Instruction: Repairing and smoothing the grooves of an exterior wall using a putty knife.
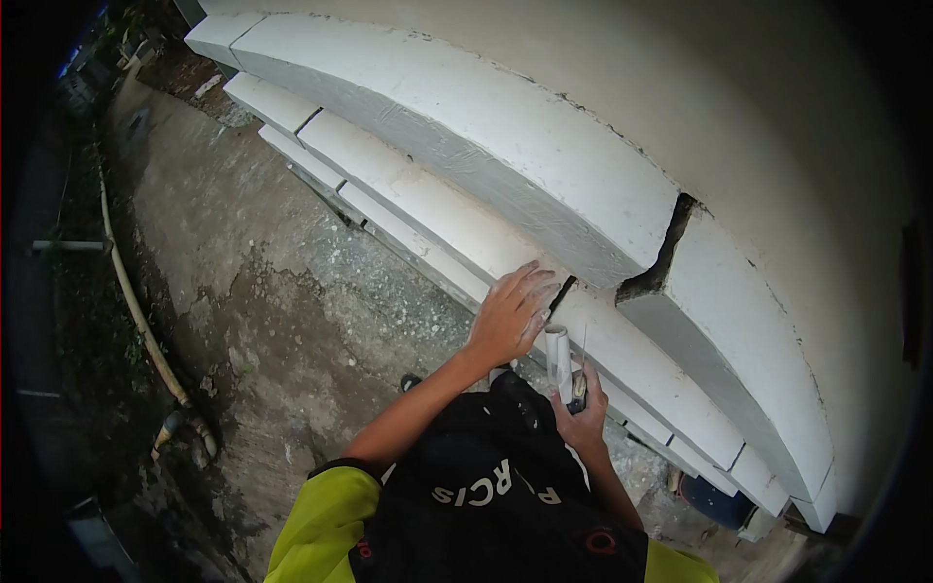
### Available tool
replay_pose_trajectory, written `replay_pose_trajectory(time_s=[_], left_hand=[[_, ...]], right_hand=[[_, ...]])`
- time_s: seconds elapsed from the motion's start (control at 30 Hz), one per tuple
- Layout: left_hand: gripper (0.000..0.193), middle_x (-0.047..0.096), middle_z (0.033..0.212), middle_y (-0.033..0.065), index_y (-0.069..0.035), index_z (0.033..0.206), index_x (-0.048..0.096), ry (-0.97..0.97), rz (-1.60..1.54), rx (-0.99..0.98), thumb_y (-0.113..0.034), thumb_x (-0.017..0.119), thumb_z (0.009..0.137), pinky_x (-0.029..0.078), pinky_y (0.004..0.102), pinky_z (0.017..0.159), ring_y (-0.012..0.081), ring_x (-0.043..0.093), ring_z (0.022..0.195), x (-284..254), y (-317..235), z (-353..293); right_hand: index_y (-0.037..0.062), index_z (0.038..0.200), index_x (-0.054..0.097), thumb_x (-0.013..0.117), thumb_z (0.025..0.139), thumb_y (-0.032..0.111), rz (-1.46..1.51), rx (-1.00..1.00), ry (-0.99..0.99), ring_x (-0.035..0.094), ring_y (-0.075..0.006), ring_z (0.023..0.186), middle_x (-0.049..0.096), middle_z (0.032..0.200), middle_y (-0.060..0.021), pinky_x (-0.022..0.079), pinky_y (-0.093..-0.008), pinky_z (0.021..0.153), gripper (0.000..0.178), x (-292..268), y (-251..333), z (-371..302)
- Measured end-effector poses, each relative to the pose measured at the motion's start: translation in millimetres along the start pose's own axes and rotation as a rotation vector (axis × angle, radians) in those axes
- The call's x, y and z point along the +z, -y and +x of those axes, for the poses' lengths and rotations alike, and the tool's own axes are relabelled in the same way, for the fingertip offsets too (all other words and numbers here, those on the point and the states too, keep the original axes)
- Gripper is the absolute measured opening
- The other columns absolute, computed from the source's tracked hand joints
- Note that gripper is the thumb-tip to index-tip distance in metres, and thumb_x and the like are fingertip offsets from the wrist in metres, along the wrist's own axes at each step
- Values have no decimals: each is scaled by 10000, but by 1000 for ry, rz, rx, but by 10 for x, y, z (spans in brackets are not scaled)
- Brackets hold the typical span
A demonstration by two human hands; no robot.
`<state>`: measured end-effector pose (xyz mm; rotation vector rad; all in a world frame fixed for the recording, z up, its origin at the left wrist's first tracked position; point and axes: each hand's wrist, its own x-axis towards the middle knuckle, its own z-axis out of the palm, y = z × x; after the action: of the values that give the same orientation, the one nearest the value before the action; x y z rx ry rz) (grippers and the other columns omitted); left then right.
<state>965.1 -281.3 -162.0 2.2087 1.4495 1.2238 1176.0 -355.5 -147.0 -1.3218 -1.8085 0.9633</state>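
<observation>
My left hand [512, 309] lies with stretched fingers on a white stepped moulding [428, 185], beside a dark joint [562, 296] in it. White dust coats the fingers. My right hand [583, 418] is closed around a short white tube [558, 358] that stands upright with its open end up. The same hand also grips a thin-bladed tool [578, 387], whose blade shows nearly edge-on as a fine line. Its exact kind I cannot make out. Both hands are in front of my body, close to the moulding's lower ledges.
The moulding runs along a pale wall [777, 126], with a wider dark gap [669, 255] in its top step. Below lies a stained concrete floor [292, 321] with white crumbs. A long pale pipe [136, 301] lies at the left. A dark round container [714, 500] is under the ledges at right.
</observation>
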Motion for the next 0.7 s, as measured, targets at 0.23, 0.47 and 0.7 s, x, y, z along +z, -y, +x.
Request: replay_pose_trajectory(time_s=[0.23,0.47,0.7], left_hand=[[732,232,1622,87,-89,1528,304,350,529,195,-389,567,914,196,413,1219,269,196,1502,-13,320,-61],[755,276,1598,124,-40,1515,306,94,668,-160,-421,569,918,208,444,1205,314,243,1479,-1049,1263,-132],[818,264,1549,295,114,1460,288,-314,667,-352,-452,555,933,205,492,1193,405,274,1442,-1144,1585,349]], right_hand=[[-46,1311,480,707,795,11,-68,-116,-168,570,-175,690,586,802,-107,481,-317,656,567,-158,-76,38],[-32,1315,478,698,800,6,-23,-128,-160,575,-171,711,594,814,-108,481,-312,671,561,-96,-85,107],[-56,1327,453,665,809,-4,110,-70,-116,601,-227,922,601,1007,-155,483,-352,868,562,-15,-122,183]])
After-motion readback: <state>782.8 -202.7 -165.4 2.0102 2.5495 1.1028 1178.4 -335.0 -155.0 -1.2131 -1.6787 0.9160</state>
